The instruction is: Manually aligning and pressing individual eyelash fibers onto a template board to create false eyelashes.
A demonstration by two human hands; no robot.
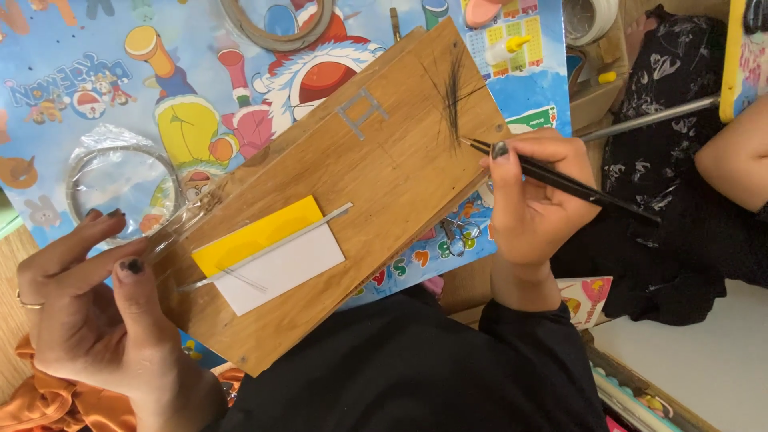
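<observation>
right hand (532,204) pinching black tweezers (560,180), tips at hair tuft (454,88) on wooden board (384,172) | left hand (80,304) spread, steadying board corner | risk: loose strands scattering, board tipping off worktop (56,48) lol

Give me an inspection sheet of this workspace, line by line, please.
Surface: wooden board on a cartoon-print sheet.
Job's things: black tweezers; dark hair strands; yellow and white card with a thin metal strip.
Clutter: tape rolls; wire coil in plastic; small glue bottle; scissors.
Hands: right hand holds the tweezers; left hand open by the board's edge.
Cables: nothing seen.
Surroundings: another person's arm, right; orange cloth.
</observation>
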